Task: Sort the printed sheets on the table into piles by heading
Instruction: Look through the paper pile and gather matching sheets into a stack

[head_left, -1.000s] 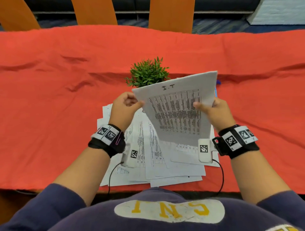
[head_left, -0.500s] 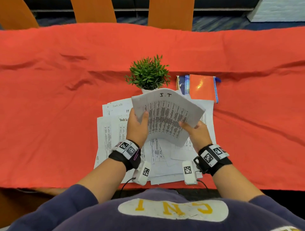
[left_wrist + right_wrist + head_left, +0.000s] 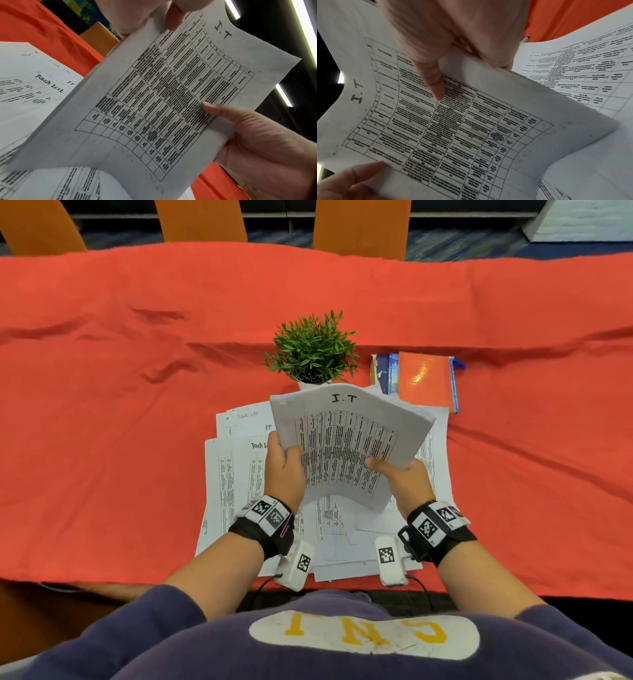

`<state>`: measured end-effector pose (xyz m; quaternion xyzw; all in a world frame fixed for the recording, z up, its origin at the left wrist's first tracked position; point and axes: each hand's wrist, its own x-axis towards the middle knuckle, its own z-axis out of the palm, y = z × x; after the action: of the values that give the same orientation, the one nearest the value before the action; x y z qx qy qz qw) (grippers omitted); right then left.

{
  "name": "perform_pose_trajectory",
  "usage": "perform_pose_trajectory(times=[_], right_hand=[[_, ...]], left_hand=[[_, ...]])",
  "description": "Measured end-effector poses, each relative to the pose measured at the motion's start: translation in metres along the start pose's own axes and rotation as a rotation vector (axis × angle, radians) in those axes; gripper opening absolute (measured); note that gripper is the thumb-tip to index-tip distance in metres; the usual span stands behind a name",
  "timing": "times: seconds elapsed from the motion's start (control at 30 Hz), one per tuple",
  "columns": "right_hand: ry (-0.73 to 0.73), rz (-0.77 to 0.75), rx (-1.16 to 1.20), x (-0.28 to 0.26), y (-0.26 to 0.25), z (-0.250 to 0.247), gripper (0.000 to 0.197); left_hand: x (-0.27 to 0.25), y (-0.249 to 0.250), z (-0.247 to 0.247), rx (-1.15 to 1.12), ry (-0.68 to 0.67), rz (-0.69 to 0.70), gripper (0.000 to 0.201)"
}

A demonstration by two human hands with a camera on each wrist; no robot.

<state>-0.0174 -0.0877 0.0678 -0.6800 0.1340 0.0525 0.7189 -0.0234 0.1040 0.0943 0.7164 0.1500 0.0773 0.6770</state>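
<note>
We are sitting at a long table draped in a red cloth [image 3: 102, 440], which is filling most of the head view, with orange chairs [image 3: 359, 227] standing along its far side. On the near middle of the cloth a loose spread of printed sheets [image 3: 233, 491] is lying in overlapping layers; headings reading "Task List" and "IT" are showing on the ones at the left. Above that spread we are holding up one sheet [image 3: 349, 446] headed "I.T", bowed and lifted clear of the pile, its printed table facing us. Our left hand [image 3: 284, 470] is pinching the sheet's left edge, thumb on the printed face and fingers behind. Our right hand [image 3: 404, 477] is pinching the right edge the same way, thumb lying across the table rows. Just beyond the sheets a small green plant [image 3: 311, 347] is standing in a white pot, and to its right an orange notebook [image 3: 424, 378] is lying on a few other books, with a blue pen along its right edge. Black bands with white coded tags are sitting on both wrists.
</note>
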Motion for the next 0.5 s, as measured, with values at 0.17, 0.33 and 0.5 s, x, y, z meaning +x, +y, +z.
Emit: perform_pose_trajectory(times=[0.17,0.33,0.5], right_hand=[[-0.044,0.027,-0.057,0.001,0.008,-0.004,0.027],[-0.082,-0.029,-0.078,0.005,0.004,-0.011,0.035],[-0.140,0.042,-0.088,0.009,0.012,-0.021,0.039]], left_hand=[[-0.004,-0.011,0.001,0.034,0.008,-0.036,0.040],[-0.005,-0.009,0.002,-0.042,0.056,-0.028,0.043],[-0.004,-0.021,0.003,0.027,0.080,-0.023,0.023]])
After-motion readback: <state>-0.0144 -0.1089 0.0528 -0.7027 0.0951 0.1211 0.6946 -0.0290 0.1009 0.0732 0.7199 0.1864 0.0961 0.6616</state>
